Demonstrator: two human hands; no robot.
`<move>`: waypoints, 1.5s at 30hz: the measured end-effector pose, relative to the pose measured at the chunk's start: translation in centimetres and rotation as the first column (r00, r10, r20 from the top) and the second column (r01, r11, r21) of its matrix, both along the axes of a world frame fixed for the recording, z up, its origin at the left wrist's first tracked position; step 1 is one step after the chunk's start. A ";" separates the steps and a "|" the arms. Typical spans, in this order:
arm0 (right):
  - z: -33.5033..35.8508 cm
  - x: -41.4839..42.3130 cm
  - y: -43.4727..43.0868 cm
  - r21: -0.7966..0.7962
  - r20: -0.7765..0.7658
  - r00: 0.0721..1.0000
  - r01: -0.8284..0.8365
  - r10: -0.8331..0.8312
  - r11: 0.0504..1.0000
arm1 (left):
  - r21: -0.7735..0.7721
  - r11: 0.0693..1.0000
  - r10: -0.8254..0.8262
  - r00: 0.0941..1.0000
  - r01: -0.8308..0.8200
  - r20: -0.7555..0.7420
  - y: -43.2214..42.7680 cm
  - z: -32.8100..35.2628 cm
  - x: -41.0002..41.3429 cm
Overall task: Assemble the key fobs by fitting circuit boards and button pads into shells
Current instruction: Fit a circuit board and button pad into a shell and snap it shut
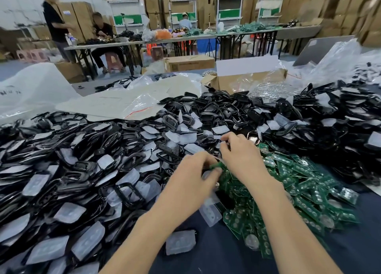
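My left hand (191, 176) pinches a small green circuit board (216, 166) between thumb and fingers at the table's middle. Just to its right, my right hand (239, 154) has its fingers curled at the edge of the shell pile; what they hold is hidden. A heap of green circuit boards (305, 193) lies under and to the right of both hands. Black key fob shells (127, 158) mixed with translucent button pads (70, 211) cover the left and far side of the table. One loose button pad (180, 241) lies on the dark table below my left forearm.
An open cardboard box (247, 79) with clear plastic bags stands behind the piles. White plastic sheets (127, 102) lie at the far left. Another big pile of black shells (340, 125) fills the right. Two people work at a long table (144, 41) in the background.
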State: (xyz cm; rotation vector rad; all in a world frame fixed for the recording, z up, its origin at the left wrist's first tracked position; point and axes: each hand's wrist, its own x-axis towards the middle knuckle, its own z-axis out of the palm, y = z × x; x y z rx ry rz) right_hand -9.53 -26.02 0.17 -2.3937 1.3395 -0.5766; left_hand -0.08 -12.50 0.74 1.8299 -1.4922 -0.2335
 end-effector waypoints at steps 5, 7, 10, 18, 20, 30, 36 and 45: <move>-0.2 0.3 0.2 -0.042 -0.013 0.999 -0.031 0.030 0.999 | -0.191 0.958 0.136 0.926 -0.213 -0.352 2.6 0.5 3.5; -0.1 0.5 0.1 -0.068 -0.027 0.999 -0.041 0.040 0.997 | -0.237 0.912 0.174 0.838 -0.335 -0.518 2.9 0.4 5.0; 0.5 1.2 -0.5 -0.091 -0.079 0.996 -0.054 0.047 0.994 | -0.224 0.853 0.157 0.643 -0.471 -0.750 3.1 0.1 6.3; 2.7 4.9 -2.8 -0.189 -0.194 0.980 -0.089 0.051 0.978 | -0.259 0.806 -0.043 0.383 -0.532 -0.923 2.8 0.4 7.1; 3.0 6.3 -3.1 -0.175 -0.186 0.980 -0.105 0.072 0.979 | -0.259 0.813 -0.098 0.316 -0.521 -0.944 2.9 0.6 7.3; 2.7 11.1 -6.6 0.043 -0.254 0.951 -0.169 0.174 0.985 | -0.164 0.827 -0.179 0.025 -0.538 -0.984 2.9 0.3 9.1; 2.1 10.7 -7.6 0.088 -0.219 0.955 -0.184 0.199 0.979 | -0.153 0.834 -0.213 -0.053 -0.530 -0.976 2.7 0.3 9.0; 2.7 7.9 -8.0 0.176 -0.065 0.978 -0.183 0.197 0.967 | -0.219 0.808 -0.331 -0.114 -0.547 -0.937 3.2 0.7 9.1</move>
